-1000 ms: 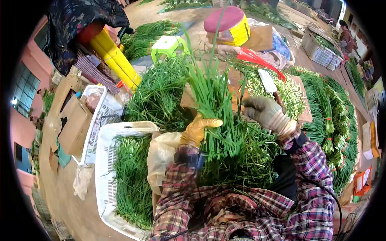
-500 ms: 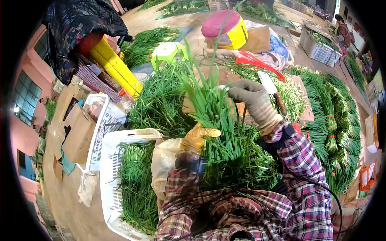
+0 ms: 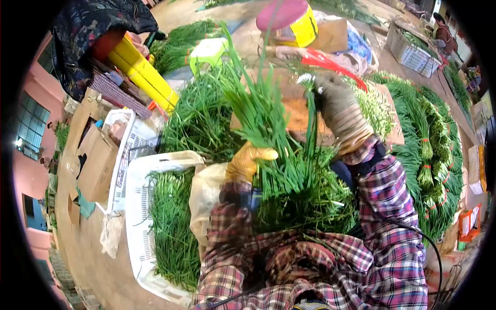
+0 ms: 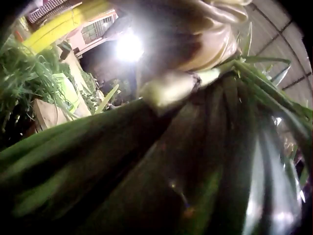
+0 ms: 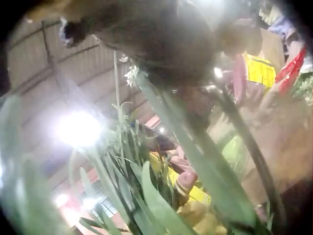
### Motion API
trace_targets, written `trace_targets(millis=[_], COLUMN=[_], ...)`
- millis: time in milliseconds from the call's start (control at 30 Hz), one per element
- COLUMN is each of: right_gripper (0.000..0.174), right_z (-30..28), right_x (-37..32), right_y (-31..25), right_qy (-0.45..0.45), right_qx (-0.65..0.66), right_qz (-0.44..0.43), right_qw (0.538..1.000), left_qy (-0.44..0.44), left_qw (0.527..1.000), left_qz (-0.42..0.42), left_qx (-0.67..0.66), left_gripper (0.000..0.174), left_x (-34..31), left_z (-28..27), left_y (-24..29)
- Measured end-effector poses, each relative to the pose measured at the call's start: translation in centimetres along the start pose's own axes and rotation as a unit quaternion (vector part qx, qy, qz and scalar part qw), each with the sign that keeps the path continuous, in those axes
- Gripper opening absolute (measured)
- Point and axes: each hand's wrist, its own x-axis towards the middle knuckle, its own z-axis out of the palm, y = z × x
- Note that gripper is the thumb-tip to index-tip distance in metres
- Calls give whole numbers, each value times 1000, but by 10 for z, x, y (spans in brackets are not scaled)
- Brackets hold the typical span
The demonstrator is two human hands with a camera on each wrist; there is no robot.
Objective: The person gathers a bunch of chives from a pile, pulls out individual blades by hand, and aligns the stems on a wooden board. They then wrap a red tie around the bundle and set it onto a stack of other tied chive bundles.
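In a yellow glove, my left hand (image 3: 248,161) grips a thick bunch of garlic chives (image 3: 268,121), its thumb across the front and the leaves fanning upward. My right hand (image 3: 338,106), in a grey knit glove, is beside the top of the bunch and pinches a green flower stalk (image 3: 311,124) with a white flower head (image 3: 306,80). The right wrist view has the gloved fingers (image 5: 161,39) over the stalk's top, blurred. Dark leaves fill most of the left wrist view, below the yellow glove (image 4: 215,39). A loose heap of chives (image 3: 330,206) lies under both hands.
To the left stands a white crate (image 3: 137,222) of chives. A wooden board (image 3: 297,111) with cut pale stalks, a cleaver-like blade and red ties (image 3: 330,64) is ahead. Tied bundles (image 3: 426,150) line the right. A lime stool (image 3: 206,51) stands farther off.
My right hand went from the right of the bunch up to its top, then drew back rightward with a white-headed flower stalk. My left hand keeps its grip on the bunch, nearly in place.
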Motion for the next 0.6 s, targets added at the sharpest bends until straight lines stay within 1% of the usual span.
trace_targets(millis=[33, 67, 100, 133, 167, 200, 233, 267, 333, 367, 400, 467, 500, 533, 567, 600], right_gripper=[16, 16, 17, 17, 19, 19, 19, 19, 16, 15, 16, 16, 19, 19, 20, 22], right_z=[-2, 8, 22, 33, 37, 39, 35, 29, 20, 17, 17, -2, -10, -9, -6, -4], right_x=[-4, -14, -28, -37, -35, -29, -21, -16, -28, -36, -41, -26, -19, -17, -18, -21], right_y=[-7, -17, -24, -31, -35, -43, -44, -44, -33, -33, -37, -32, -31, -30, -28, -23], right_qy=[-13, -11, -55, -97, -79, -54, -69, -83, -131, -179, -181, -131, -127, -130, -136, -140], right_qx=[-48, -48, -101, -153, -197, -183, -149, -112, -234, -178, -119, -76, -59, -60, -133, -205], right_qz=[-3, 2, -65, -133, -173, -134, -65, 3, 60, 106, 99, 43, 50, 42, 50, 59], right_qw=[999, 999, 991, 974, 962, 972, 984, 990, 961, 962, 971, 987, 989, 989, 981, 967], left_qy=[-8, -18, 4, 3, 1, -1, -38, -40, 21, 22, 22, 60, -15, -90, -44, 25], left_qw=[1000, 999, 999, 999, 999, 1000, 999, 999, 999, 999, 998, 991, 999, 994, 998, 999], left_qz=[9, 19, 4, -1, 4, 11, -17, -17, -25, -1, 23, -20, -8, 6, 7, 2], left_qx=[-24, -48, -45, -47, -33, -20, 2, 2, 8, -24, -55, -119, -28, 67, -54, -43], left_gripper=[55, 58, 56, 56, 54, 53, 50, 50, 23, 26, 30, 30, 34, 37, 42, 47], left_x=[1, 3, 4, 4, 6, 7, 15, 16, 12, 4, -5, -1, 4, 8, 7, 3], left_z=[2, 2, -6, -7, -6, -6, -35, -49, -66, -41, -15, -26, -41, -41, -32, -25], left_y=[1, -1, -6, -7, -7, -7, -21, -34, -47, -30, -13, -23, -27, -16, -18, -18])
